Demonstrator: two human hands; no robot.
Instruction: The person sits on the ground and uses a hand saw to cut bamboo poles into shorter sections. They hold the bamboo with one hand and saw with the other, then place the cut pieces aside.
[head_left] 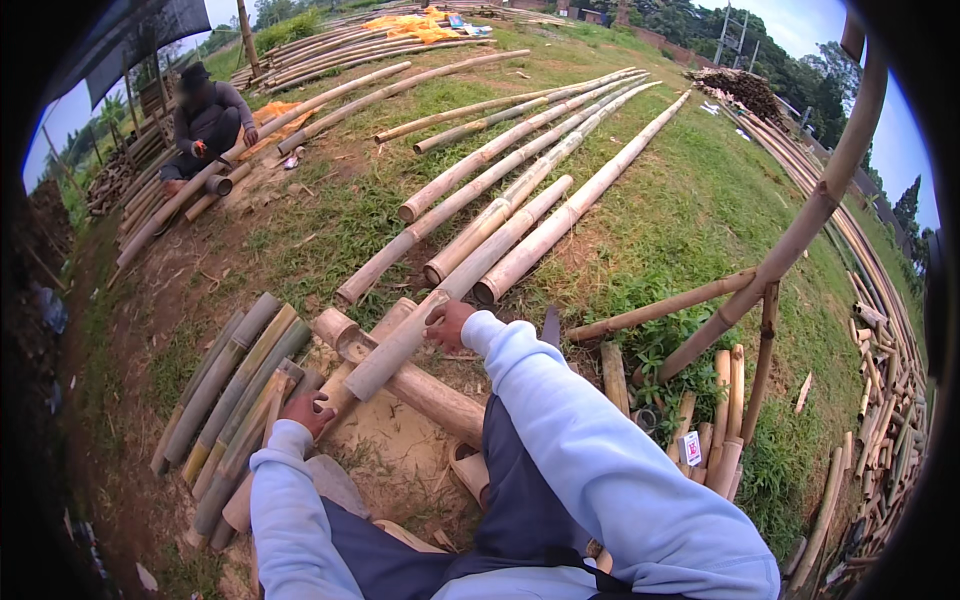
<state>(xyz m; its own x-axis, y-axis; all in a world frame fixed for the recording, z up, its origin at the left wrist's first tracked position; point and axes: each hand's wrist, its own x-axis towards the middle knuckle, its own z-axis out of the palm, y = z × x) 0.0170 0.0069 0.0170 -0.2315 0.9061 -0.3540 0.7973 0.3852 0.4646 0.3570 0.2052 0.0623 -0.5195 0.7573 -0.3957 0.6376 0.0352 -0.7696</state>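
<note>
My right hand is closed on the side of a long bamboo pole, near its sawn end. This pole lies across a thicker bamboo log that has a notch cut near its far end. Lower left, my left hand has its fingers bent and slightly apart. It hovers at or touches a bamboo piece beneath the pole; contact is hard to tell. Beside that hand lies a row of cut bamboo lengths, green and grey. A dark saw blade sticks up behind my right forearm.
Several long bamboo poles spread over the grass ahead. Far left, a crouching person works at another pole. A slanted bamboo post with a crossbar stands at right, near upright pieces and a small white-and-red box. Bamboo offcuts pile up far right.
</note>
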